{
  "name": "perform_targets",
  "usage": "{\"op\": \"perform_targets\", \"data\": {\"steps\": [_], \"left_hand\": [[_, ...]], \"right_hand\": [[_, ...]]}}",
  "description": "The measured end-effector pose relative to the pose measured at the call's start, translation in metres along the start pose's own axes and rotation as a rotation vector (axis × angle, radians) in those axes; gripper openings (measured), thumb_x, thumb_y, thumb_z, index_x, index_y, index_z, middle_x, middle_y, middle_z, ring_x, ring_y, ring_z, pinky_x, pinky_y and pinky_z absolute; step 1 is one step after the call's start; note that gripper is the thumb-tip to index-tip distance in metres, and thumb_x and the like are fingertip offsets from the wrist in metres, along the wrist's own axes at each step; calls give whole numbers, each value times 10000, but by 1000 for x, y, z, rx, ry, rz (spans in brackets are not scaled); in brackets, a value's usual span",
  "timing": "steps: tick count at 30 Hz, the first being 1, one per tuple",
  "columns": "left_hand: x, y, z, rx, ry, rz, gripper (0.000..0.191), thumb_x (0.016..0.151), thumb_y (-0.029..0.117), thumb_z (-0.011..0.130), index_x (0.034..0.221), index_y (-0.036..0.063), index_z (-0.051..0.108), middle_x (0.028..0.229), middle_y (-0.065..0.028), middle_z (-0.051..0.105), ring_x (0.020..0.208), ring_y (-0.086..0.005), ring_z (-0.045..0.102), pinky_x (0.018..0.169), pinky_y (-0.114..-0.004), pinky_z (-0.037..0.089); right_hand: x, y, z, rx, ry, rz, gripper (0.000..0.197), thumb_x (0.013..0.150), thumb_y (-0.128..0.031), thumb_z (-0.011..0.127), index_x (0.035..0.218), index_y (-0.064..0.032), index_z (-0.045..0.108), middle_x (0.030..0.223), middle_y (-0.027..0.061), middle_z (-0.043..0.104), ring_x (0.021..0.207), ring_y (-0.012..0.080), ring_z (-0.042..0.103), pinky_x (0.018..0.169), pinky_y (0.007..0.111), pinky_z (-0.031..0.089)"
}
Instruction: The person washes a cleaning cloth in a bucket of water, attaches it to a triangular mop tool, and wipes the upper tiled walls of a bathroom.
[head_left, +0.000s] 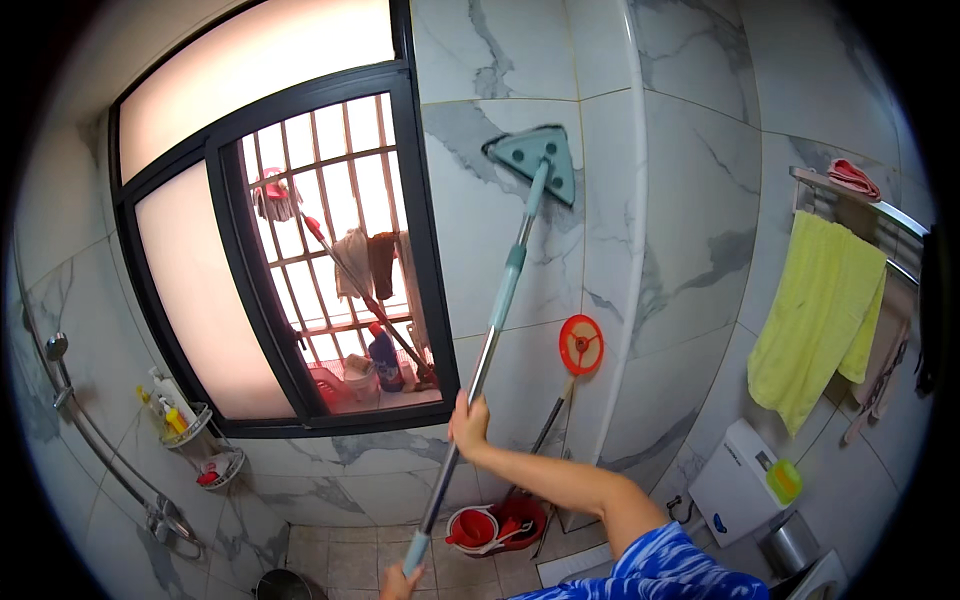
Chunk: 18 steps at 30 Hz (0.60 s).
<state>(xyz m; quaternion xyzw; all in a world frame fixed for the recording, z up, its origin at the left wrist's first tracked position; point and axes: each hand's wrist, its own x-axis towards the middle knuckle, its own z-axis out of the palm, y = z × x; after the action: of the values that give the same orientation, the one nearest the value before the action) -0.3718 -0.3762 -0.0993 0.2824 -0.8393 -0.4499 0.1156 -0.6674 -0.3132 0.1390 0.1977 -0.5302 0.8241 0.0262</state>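
Note:
A long telescopic pole (486, 360) with teal sleeves slants up across the view. My right hand (469, 427) is closed around its metal middle, with the arm reaching in from the lower right. Down at the bottom edge my left hand (401, 582) grips the teal lower end, partly cut off by the frame. At the top of the pole a triangular teal mop head (536, 159) lies against the marbled wall tiles (502, 277), right of the window. Its dark pad shows only along the rim.
A dark-framed window (442, 300) with bars and a mop (277, 199) behind it is at left. A red-rimmed plunger-like tool (581, 345) leans by a white pipe (637, 225). Red buckets (474, 529) stand below. A yellow towel (814, 315) hangs right, above a white cistern (731, 480).

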Motion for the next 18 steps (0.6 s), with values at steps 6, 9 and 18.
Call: {"op": "perform_targets", "data": {"steps": [6, 9, 18], "left_hand": [[7, -39, 80, -177, -44, 2, 310, 821, 298, 568, 806, -10, 538, 597, -47, 488, 552, -133, 456, 484, -324, 391], [5, 15, 81, -366, -75, 50, 323, 816, 314, 575, 723, 6, 541, 510, -17, 453, 501, -106, 427, 457, -304, 360], [84, 159, 98, -647, -125, 182, 336, 861, 300, 543, 649, 43, 499, 460, -5, 439, 367, -97, 426, 345, -260, 317]], "right_hand": [[-22, 73, -36, -306, 87, -228, 257, 901, -258, 463, 763, -57, 379, 422, 29, 393, 288, 138, 411, 262, 290, 309], [19, 19, -14, -522, 206, -480, 313, 862, -247, 512, 688, -8, 411, 510, 146, 464, 461, 274, 517, 436, 399, 378], [122, -81, 9, -576, 135, -497, 329, 856, -262, 499, 740, 44, 465, 635, 261, 528, 634, 429, 544, 549, 461, 410]]}}
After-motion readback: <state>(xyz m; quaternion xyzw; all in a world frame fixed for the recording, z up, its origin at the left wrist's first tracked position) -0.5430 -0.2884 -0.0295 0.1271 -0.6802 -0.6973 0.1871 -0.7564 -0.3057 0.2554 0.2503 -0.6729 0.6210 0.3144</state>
